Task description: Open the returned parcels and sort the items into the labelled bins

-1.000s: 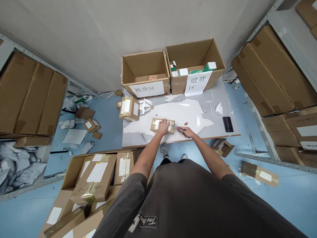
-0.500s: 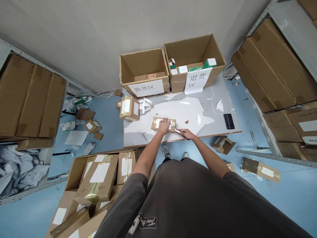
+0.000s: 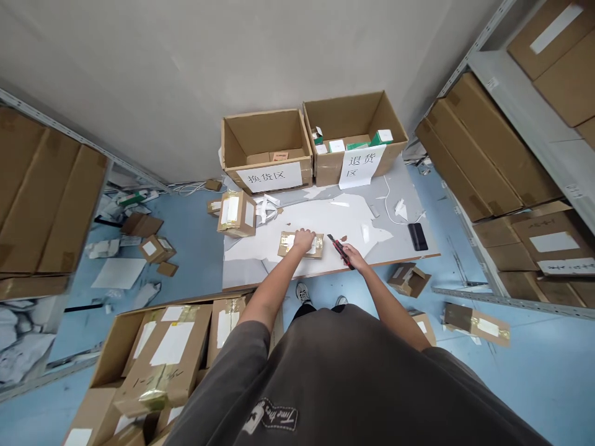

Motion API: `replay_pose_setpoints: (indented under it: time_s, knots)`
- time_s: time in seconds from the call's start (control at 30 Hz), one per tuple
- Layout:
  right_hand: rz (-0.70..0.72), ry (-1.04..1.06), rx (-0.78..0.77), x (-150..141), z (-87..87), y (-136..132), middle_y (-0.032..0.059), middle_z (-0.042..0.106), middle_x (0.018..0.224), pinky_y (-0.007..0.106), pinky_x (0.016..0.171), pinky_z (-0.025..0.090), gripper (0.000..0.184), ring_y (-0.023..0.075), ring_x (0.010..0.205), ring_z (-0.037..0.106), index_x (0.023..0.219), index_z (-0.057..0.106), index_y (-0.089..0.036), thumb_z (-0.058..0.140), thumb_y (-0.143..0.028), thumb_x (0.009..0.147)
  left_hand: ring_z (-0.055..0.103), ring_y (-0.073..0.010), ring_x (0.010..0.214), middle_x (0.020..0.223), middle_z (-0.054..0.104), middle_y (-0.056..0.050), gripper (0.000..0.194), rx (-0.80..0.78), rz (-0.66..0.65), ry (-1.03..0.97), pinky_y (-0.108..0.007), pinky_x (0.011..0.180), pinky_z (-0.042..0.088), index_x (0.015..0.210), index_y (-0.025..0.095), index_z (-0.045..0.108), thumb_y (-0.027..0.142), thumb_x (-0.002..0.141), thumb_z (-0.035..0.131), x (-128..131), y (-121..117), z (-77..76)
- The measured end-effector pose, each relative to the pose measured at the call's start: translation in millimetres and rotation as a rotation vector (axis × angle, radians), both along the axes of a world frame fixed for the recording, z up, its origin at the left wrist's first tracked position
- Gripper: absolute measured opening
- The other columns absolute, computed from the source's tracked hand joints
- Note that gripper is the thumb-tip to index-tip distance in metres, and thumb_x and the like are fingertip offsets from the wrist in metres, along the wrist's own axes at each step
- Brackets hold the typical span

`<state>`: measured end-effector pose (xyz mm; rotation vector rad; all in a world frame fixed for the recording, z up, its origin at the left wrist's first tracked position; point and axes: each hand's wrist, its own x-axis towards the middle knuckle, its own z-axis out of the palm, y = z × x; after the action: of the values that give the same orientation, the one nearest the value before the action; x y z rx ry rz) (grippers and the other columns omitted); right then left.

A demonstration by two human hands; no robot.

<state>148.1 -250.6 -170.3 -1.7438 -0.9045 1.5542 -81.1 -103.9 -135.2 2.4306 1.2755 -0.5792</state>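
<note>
A small flat cardboard parcel (image 3: 289, 249) with a white label and shiny tape lies on the white table (image 3: 334, 217). My left hand (image 3: 304, 239) rests on top of it, fingers curled down over its far edge. My right hand (image 3: 354, 256) is closed round a red and black utility knife (image 3: 338, 247). The knife points up and left, its tip a little apart from the parcel's right end.
Two open cardboard boxes with paper signs, one (image 3: 266, 150) left and one (image 3: 353, 137) right, stand at the table's back. Another taped parcel (image 3: 237, 212) sits at the table's left corner, a black phone (image 3: 417, 236) at right. Parcels fill a large box (image 3: 162, 347) at lower left; shelving flanks both sides.
My right hand has drawn the knife back from the parcel's right end, so there is a gap between them. My left hand stays on the parcel. The camera has tilted slightly.
</note>
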Motion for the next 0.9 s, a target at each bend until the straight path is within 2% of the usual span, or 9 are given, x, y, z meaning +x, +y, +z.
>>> replay_pose_setpoints:
  time_s: [0.1, 0.2, 0.27, 0.37, 0.43, 0.53, 0.67, 0.9]
  knots:
    - [0.008, -0.003, 0.001, -3, -5.9, -2, -0.0027, 0.064, 0.075, 0.026, 0.06, 0.053, 0.052, 0.0147, 0.058, 0.057, 0.127, 0.066, -0.021, 0.059, -0.063, 0.097, 0.063, -0.0388, 0.129, 0.13, 0.073, -0.023, 0.051, 0.01, -0.012, -0.015, -0.049, 0.104, 0.049, 0.138, 0.019, 0.069, 0.034, 0.09, 0.078, 5, 0, -2.7]
    - [0.064, -0.094, 0.013, -4, -12.1, -4, -0.0026, 0.062, 0.077, 0.027, 0.065, 0.052, 0.05, 0.0155, 0.064, 0.058, 0.123, 0.072, -0.021, 0.065, -0.06, 0.094, 0.065, -0.0373, 0.126, 0.127, 0.074, -0.023, 0.047, 0.015, -0.019, -0.029, -0.047, 0.102, 0.05, 0.136, 0.016, 0.07, 0.027, 0.09, 0.075, 3, 0, -5.3]
    - [0.142, -0.203, 0.048, -3, -14.3, -4, -0.0009, 0.065, 0.085, 0.029, 0.072, 0.053, 0.041, 0.017, 0.074, 0.062, 0.123, 0.075, -0.022, 0.069, -0.05, 0.093, 0.065, -0.037, 0.125, 0.128, 0.073, -0.023, 0.046, 0.018, -0.018, -0.04, -0.045, 0.1, 0.051, 0.135, 0.014, 0.07, 0.024, 0.09, 0.072, 0, -1, -7.0]
    - [0.33, -0.411, 0.147, -4, -13.8, -3, 0.003, 0.071, 0.107, 0.032, 0.09, 0.054, 0.035, 0.0202, 0.097, 0.067, 0.127, 0.076, -0.025, 0.074, -0.034, 0.093, 0.063, -0.0377, 0.128, 0.131, 0.072, -0.023, 0.047, 0.026, -0.011, -0.059, -0.045, 0.099, 0.053, 0.136, 0.013, 0.069, 0.024, 0.09, 0.071, -4, -3, -9.2]
    - [0.438, -0.557, 0.213, -6, -11.5, -1, 0.0062, 0.069, 0.118, 0.034, 0.098, 0.052, 0.039, 0.0229, 0.11, 0.065, 0.134, 0.074, -0.026, 0.073, -0.029, 0.096, 0.062, -0.0379, 0.129, 0.133, 0.07, -0.023, 0.047, 0.029, -0.009, -0.074, -0.045, 0.101, 0.053, 0.137, 0.013, 0.069, 0.027, 0.092, 0.071, -5, -5, -10.5]
    - [0.525, -0.738, 0.267, -11, -6.6, 0, 0.0104, 0.065, 0.124, 0.036, 0.103, 0.049, 0.042, 0.0265, 0.121, 0.06, 0.144, 0.069, -0.024, 0.068, -0.029, 0.103, 0.06, -0.0382, 0.131, 0.135, 0.068, -0.024, 0.047, 0.035, -0.015, -0.093, -0.046, 0.104, 0.051, 0.139, 0.012, 0.067, 0.029, 0.095, 0.068, -6, -7, -12.1]
    - [0.58, -0.882, 0.283, -15, -0.4, 0, 0.0137, 0.062, 0.127, 0.038, 0.104, 0.047, 0.042, 0.0297, 0.123, 0.055, 0.148, 0.066, -0.024, 0.062, -0.029, 0.107, 0.057, -0.0396, 0.133, 0.136, 0.067, -0.026, 0.049, 0.046, -0.018, -0.106, -0.046, 0.105, 0.05, 0.142, 0.01, 0.065, 0.029, 0.096, 0.068, -6, -10, -13.9]
    - [0.615, -1.001, 0.28, -15, 0.8, -4, 0.0146, 0.061, 0.127, 0.037, 0.098, 0.049, 0.042, 0.0305, 0.119, 0.055, 0.15, 0.065, -0.025, 0.06, -0.028, 0.108, 0.059, -0.0374, 0.13, 0.133, 0.067, -0.026, 0.048, 0.079, -0.015, -0.11, -0.042, 0.101, 0.05, 0.142, 0.004, 0.062, 0.016, 0.096, 0.064, -3, -19, -20.3]
